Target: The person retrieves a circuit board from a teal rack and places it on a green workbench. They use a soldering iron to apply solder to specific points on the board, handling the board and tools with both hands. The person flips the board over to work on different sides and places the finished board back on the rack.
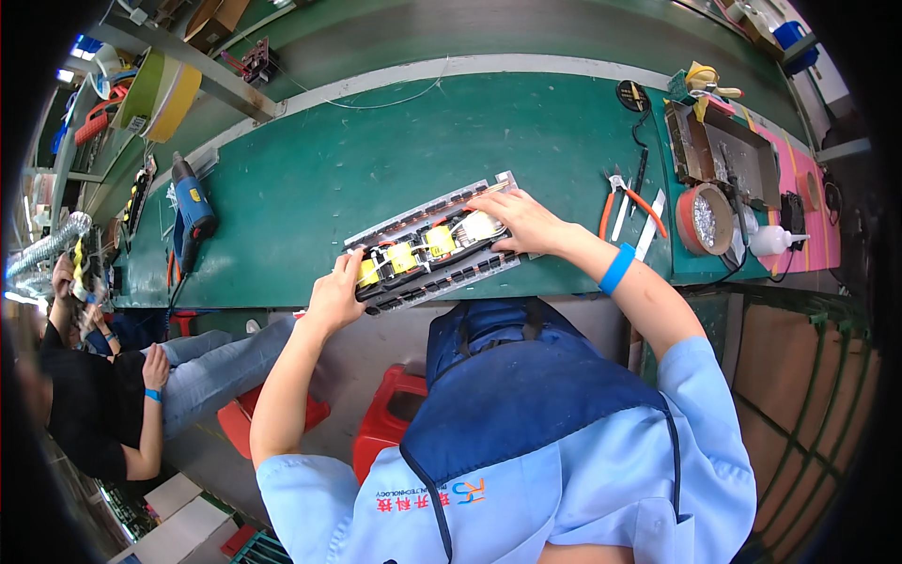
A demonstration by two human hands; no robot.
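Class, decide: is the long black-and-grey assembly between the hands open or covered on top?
Open: the assembly shows uncovered yellow blocks, though the right hand partly hides one end.

Workbench (310, 160) — green top, pale strip (526, 65) along far edge. Grey metal post (211, 70), slanting, upper left. Silver flexible duct (58, 237), far left. Red stool (376, 423), below bench; second red stool (237, 423), farther left. Floor (336, 365) — grey. Green metal rack (799, 305), lower right, brown panels (775, 371) behind.

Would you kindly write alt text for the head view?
A person's left hand and right hand hold opposite ends of a long electronic assembly at a green workbench; a blue heat gun lies left, orange-handled cutters right.
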